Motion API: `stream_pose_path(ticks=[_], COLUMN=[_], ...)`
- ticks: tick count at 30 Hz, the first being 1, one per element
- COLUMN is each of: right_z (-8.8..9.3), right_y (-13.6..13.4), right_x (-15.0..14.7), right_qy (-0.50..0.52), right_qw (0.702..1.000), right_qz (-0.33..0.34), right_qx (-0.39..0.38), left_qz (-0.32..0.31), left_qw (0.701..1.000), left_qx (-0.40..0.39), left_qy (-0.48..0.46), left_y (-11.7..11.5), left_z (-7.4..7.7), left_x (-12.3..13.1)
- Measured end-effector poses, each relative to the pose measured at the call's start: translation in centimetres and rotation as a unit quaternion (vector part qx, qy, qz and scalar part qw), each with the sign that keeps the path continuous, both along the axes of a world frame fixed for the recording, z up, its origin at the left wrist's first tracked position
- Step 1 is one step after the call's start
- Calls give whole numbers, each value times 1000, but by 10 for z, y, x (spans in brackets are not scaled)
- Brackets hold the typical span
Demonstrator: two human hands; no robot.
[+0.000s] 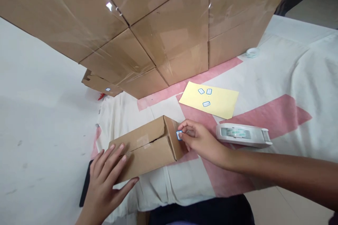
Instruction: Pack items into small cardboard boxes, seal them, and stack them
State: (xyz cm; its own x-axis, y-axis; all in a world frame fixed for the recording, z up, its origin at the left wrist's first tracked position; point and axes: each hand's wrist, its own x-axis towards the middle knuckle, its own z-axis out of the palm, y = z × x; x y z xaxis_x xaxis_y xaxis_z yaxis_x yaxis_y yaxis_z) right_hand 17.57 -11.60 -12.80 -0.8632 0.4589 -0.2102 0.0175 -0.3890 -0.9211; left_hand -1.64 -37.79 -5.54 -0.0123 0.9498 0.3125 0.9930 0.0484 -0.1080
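Note:
A small brown cardboard box (150, 151) lies on the cloth, a strip of clear tape across its top seam. My left hand (108, 174) rests on the box's left end with the fingers spread. At the right end, my right hand (195, 137) pinches a small blue-edged sticker (179, 135) against or very close to the end face; I cannot tell how much of it is stuck. Beyond that hand lies a yellow sheet (211, 100) bearing three more blue-edged stickers. A white tape dispenser (243, 135) sits just right of my right wrist.
Large taped cartons (174, 35) form a wall along the back. A roll of tape (252, 52) lies at their right corner. Another small box (101, 83) with a sticker sits at the far left. A dark flat object (86, 186) is partly hidden behind my left hand.

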Motion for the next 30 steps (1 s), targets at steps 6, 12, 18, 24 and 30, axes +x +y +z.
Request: stream_pose_path(ticks=[6,12,18,24,30], right_z=[-13,-15,-14,-21,-19], right_y=[-3,-1,0,-9,-21], right_x=[-5,-8,-11,-7,7], right_qy=[26,54,56,0,10], right_qw=[999,998,997,998,997], right_qz=[-13,-16,14,-30,-68], right_qx=[-21,-15,-47,-47,19], left_qz=[-3,2,8,14,8], left_qw=[1000,999,999,998,999], left_qx=[-16,-12,-9,-4,-1], left_qy=[-17,-41,-49,-53,-47], left_y=[-3,-2,-2,1,2], left_z=[-3,-6,-8,-8,-9], left_x=[-3,-4,-4,-5,-6])
